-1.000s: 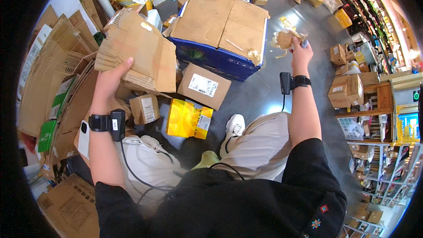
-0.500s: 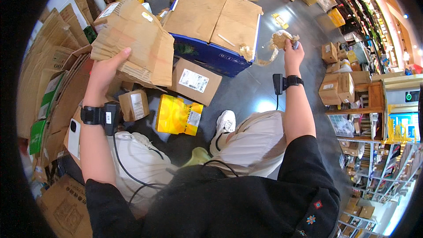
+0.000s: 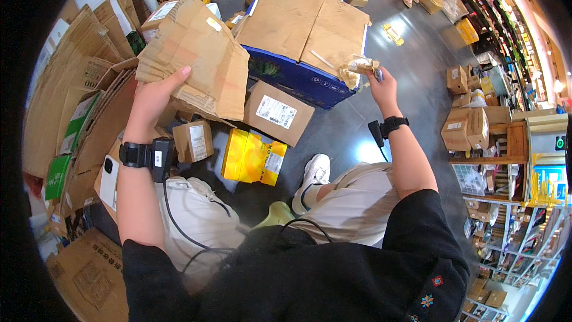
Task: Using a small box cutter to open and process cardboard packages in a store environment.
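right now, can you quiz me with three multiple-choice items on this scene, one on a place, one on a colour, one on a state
1. Where does the yellow package lie?
A. on the floor between the small labelled box and the white shoe
B. on top of the blue box
C. in the right hand

2. What colour are the sides of the big box topped with open cardboard flaps?
A. red
B. blue
C. green

3. What is the state of the left hand?
A. empty and open
B. resting on the knee
C. shut on flattened cardboard

Answers:
1 A, it lies on the grey floor between those two.
2 B, its visible side wall is blue.
3 C, the fingers wrap the cardboard's edge and hold it up, while the right hand holds a crumpled wad of tape.
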The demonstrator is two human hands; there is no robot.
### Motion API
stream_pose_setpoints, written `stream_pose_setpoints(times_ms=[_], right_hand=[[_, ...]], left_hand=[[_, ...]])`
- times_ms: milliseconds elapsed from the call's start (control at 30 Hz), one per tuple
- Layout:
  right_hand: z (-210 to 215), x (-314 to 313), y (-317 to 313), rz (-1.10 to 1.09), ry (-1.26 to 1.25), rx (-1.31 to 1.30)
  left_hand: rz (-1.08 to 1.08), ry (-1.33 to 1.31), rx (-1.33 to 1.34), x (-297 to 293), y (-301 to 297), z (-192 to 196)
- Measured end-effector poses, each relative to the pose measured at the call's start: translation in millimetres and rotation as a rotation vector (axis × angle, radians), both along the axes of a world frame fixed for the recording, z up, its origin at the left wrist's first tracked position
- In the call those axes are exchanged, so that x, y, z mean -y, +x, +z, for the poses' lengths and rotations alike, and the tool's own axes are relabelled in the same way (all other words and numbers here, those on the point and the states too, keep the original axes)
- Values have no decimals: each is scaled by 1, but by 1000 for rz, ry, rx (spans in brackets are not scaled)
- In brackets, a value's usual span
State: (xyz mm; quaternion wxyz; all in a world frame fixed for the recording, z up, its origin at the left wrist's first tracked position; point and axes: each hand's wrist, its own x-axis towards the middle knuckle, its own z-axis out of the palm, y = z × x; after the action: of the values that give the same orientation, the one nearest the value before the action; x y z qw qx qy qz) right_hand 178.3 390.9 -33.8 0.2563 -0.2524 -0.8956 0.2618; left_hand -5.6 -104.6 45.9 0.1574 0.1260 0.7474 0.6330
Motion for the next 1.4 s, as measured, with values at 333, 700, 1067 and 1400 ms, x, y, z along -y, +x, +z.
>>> stream_pose_setpoints(times_ms=[333,700,1067,1400], right_hand=[[0,10,34,14,-78,-67],[-32,9,40,25,-138,136],[-43,4,35,90,-28,250],[-47,1,13,112,150,348]], left_hand=[[4,-38,58,3,-6,-13],[-3,-79,7,-8,-7,-17],[-21,-95,52,-6,-11,-22],[-33,-57,35,-5,-8,-18]])
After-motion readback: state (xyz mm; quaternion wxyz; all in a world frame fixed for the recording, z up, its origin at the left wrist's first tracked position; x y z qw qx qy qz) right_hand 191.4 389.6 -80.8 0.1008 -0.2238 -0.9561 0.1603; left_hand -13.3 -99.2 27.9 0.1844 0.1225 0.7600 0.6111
